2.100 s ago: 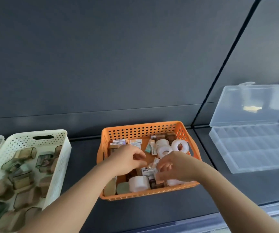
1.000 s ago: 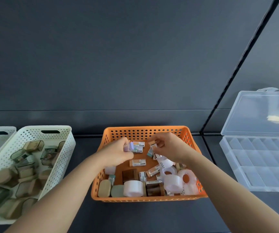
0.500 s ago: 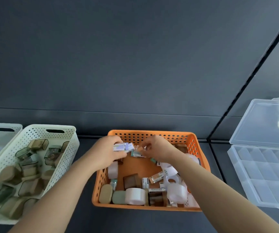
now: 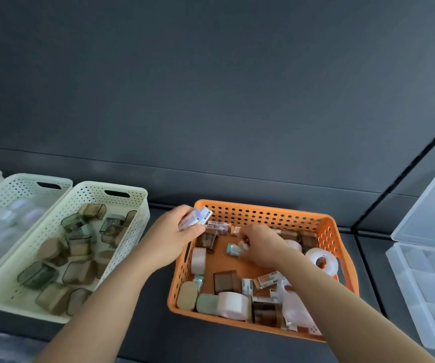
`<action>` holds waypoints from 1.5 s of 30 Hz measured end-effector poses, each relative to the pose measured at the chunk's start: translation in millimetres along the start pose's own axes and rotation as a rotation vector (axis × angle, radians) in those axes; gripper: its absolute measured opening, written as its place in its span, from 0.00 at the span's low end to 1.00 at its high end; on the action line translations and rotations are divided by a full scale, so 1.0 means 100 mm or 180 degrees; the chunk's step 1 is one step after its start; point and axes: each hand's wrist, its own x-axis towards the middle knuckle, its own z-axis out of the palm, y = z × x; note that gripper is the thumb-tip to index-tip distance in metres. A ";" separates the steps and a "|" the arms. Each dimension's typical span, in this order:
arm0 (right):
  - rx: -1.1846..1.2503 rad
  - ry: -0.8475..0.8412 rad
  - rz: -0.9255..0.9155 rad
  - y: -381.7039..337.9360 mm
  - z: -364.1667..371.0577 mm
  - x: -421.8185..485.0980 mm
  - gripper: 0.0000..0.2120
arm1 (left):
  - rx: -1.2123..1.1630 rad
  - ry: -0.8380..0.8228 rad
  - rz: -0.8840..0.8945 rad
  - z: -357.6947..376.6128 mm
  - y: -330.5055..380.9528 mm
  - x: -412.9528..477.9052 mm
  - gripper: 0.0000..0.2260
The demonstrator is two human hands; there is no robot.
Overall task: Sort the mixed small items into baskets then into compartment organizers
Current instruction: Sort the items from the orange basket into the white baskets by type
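An orange basket (image 4: 271, 213) in the middle holds mixed small items: white tape rolls (image 4: 322, 260), small labelled boxes (image 4: 268, 280), brown cases and oval pieces. My left hand (image 4: 175, 238) hovers over the basket's left rim and grips several small labelled boxes (image 4: 198, 218). Inside the basket near its far side, my right hand (image 4: 260, 244) reaches down with fingers curled, pinching a small item next to a teal-capped piece (image 4: 233, 249). A cream basket (image 4: 122, 191) to the left holds several brown and clear cases.
Farther left stands a second pale basket (image 4: 28, 179) with blurred white pieces inside. A clear compartment organizer (image 4: 425, 279) with its lid raised sits at the right edge. A dark wall rises behind the dark shelf surface.
The view has shifted left. My left hand has drawn its small boxes to the basket's left rim, while my right hand has dropped lower into the basket.
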 end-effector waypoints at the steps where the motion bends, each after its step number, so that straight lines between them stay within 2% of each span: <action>1: 0.0171 0.0048 0.0006 -0.03 -0.05 -0.03 0.09 | -0.0092 0.0025 -0.0029 -0.02 -0.01 -0.02 0.03; 4: 0.0825 0.0347 -0.0160 -0.23 -0.31 -0.13 0.12 | -0.0399 0.0122 -0.0142 -0.14 -0.08 -0.08 0.05; 7: 0.1601 0.0468 -0.0337 -0.66 -0.52 -0.18 0.08 | -0.0548 0.0273 -0.0224 -0.34 -0.23 -0.19 0.05; 12: 0.2823 -0.0042 -0.0354 -1.47 -0.44 -0.03 0.15 | -0.0786 0.0645 -0.0506 -0.91 -0.68 -0.46 0.07; 15: 0.2967 -0.0188 -0.0494 -2.07 -0.22 0.21 0.15 | -0.0792 0.0876 -0.0592 -1.41 -1.08 -0.65 0.05; 18: 0.3011 -0.0252 -0.0612 -2.76 0.06 0.48 0.12 | -0.0534 0.1085 -0.0621 -2.03 -1.57 -0.84 0.07; 22: 0.2937 -0.0358 -0.0605 -3.76 0.43 0.82 0.11 | -0.0270 0.1321 -0.0678 -2.96 -2.34 -1.01 0.04; 24: 0.2855 -0.0210 -0.0552 -4.22 0.58 0.98 0.12 | -0.0020 0.1339 -0.0725 -3.40 -2.76 -1.02 0.04; 26: 0.2726 0.0009 -0.0520 -4.59 0.70 1.12 0.10 | 0.0099 0.1261 -0.0812 -3.75 -3.15 -0.98 0.05; 30: 0.2248 0.0370 -0.0546 -5.12 0.87 1.40 0.04 | 0.0546 0.0570 -0.1006 -4.13 -3.81 -0.76 0.09; 33: 0.1906 0.0519 -0.0735 -5.40 0.93 1.60 0.04 | 0.1113 -0.0267 -0.0973 -4.19 -4.04 -0.59 0.04; 36: 0.1405 0.0486 -0.0983 -5.61 0.97 1.83 0.04 | 0.1129 -0.0866 -0.1088 -4.24 -4.16 -0.50 0.02; 38: 0.1050 0.0316 -0.1128 -5.73 1.02 1.98 0.03 | 0.0886 -0.0712 -0.1051 -4.29 -4.24 -0.46 0.02; 42: 0.0186 -0.0154 -0.1187 -5.93 1.21 2.26 0.09 | 0.0760 0.0174 -0.0797 -4.34 -4.33 -0.42 0.04; 45: -0.0536 -0.0354 -0.1332 -5.98 1.34 2.36 0.11 | 0.1000 0.0241 -0.0554 -4.28 -4.39 -0.43 0.05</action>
